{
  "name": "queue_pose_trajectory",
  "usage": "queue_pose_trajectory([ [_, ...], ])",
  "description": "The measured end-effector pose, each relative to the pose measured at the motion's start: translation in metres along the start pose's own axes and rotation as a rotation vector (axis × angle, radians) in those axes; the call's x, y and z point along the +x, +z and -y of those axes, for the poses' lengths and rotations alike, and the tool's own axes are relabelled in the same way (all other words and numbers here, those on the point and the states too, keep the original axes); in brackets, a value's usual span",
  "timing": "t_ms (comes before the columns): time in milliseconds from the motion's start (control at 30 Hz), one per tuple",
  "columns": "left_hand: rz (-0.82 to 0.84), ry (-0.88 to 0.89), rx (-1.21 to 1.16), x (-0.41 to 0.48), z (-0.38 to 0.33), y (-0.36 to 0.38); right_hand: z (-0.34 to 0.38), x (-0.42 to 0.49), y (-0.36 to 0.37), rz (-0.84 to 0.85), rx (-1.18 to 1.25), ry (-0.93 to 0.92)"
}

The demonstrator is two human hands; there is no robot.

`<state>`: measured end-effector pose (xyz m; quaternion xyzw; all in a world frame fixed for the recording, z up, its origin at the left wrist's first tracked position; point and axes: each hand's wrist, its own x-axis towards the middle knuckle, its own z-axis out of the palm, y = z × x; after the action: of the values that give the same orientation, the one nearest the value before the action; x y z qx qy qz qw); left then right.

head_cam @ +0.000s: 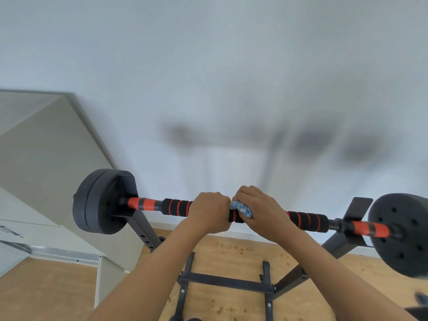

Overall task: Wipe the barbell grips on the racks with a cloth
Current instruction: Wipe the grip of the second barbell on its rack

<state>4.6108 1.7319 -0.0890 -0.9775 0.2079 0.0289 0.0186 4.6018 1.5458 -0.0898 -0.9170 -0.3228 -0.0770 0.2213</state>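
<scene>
A barbell (177, 207) with black foam grips ringed in red lies across a dark metal rack (228, 283). Black weight plates sit at its left end (102, 201) and right end (400, 235). My left hand (209, 212) grips the bar near its middle, fingers curled round the foam. Just to the right, my right hand (259, 209) holds a blue and white cloth (242, 208) wrapped against the bar. The cloth is mostly hidden under my fingers. The two hands almost touch.
A white wall (231, 66) stands close behind the bar. The rack's uprights and cross bars stand on a wooden floor (231, 256) below. A pale sloped panel (46, 147) fills the left side.
</scene>
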Motion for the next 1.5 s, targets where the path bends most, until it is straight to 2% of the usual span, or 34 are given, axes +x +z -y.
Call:
queue_pose_trajectory([
  [233, 0.418, 0.003, -0.229, 0.023, 0.013, -0.012, 0.005, -0.005, -0.002, -0.005, -0.040, -0.068],
  [333, 0.485, 0.021, -0.289, 0.026, 0.016, -0.014, 0.010, -0.008, -0.007, 0.014, -0.082, -0.105],
  [400, 0.488, 0.026, -0.268, 0.026, 0.015, -0.014, 0.017, -0.011, -0.014, 0.085, -0.126, -0.162],
  [467, 0.471, 0.008, -0.246, 0.024, 0.013, -0.013, 0.022, -0.012, -0.027, 0.202, -0.126, -0.172],
  [500, 0.455, -0.009, -0.245, 0.023, 0.013, -0.013, 0.023, -0.011, -0.037, 0.250, -0.082, -0.111],
  [600, 0.396, -0.047, -0.230, 0.019, 0.011, -0.012, 0.012, -0.004, -0.074, 0.263, 0.153, 0.241],
  [667, 0.366, -0.044, -0.224, 0.017, 0.011, -0.011, 0.000, -0.004, -0.088, 0.263, 0.177, 0.351],
  [800, 0.313, -0.032, -0.194, 0.013, 0.010, -0.012, -0.001, -0.006, -0.076, 0.265, 0.246, 0.379],
  [933, 0.180, -0.012, -0.096, 0.005, 0.007, -0.008, 0.009, 0.000, -0.050, 0.218, 0.222, 0.376],
  [1033, 0.046, 0.010, -0.022, -0.003, 0.003, -0.002, 0.007, -0.001, -0.035, 0.166, 0.265, 0.415],
  [1233, -0.320, 0.001, 0.012, -0.026, -0.009, 0.025, 0.008, 0.000, -0.026, 0.186, 0.286, 0.446],
  [1300, -0.376, -0.030, 0.045, -0.033, -0.014, 0.036, 0.013, -0.004, -0.028, 0.169, 0.311, 0.468],
  [1400, -0.358, -0.072, 0.042, -0.033, -0.018, 0.036, 0.019, -0.012, -0.027, 0.122, 0.298, 0.458],
  [1500, -0.181, -0.044, 0.013, -0.028, -0.018, 0.014, 0.024, -0.016, -0.030, 0.088, 0.277, 0.432],
])
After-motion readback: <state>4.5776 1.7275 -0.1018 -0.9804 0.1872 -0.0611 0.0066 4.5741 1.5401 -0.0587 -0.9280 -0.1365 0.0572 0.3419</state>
